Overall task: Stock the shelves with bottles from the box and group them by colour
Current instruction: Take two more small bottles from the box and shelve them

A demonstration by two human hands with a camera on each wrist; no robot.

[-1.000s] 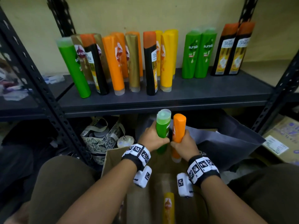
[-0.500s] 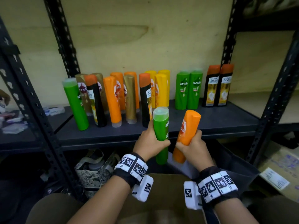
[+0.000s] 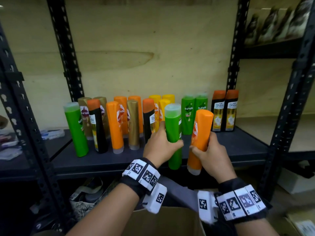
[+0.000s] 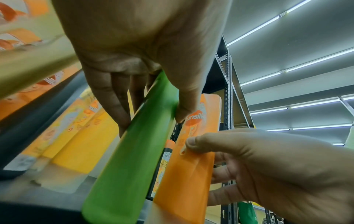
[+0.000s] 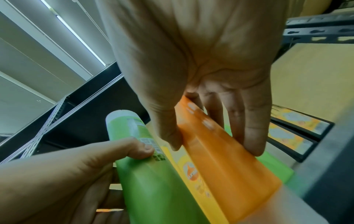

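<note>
Left hand (image 3: pixel 159 147): fingers and thumb wrapped round the middle of a tall green plastic bottle with a pale translucent cap (image 3: pixel 173 133), held upright above the front edge of the dark metal shelf (image 3: pixel 238 147). Grip clamped on the bottle; thumb seen pressing its printed back label in the right wrist view.

Right hand (image 3: pixel 210 155): closed round the lower half of a tall orange plastic bottle (image 3: pixel 199 138), tilted with its top leaning right, just beside the green one, not touching.

On the shelf behind, standing upright: a lone green bottle (image 3: pixel 75 128) at far left, then mixed gold, black-and-orange, orange and yellow bottles; a pair of green labelled bottles (image 3: pixel 194 113) right of centre; two black bottles with orange caps (image 3: pixel 224 110) at far right.

A brown cardboard box (image 3: pixel 163 222) is seen below the wrists, its contents hidden.
</note>
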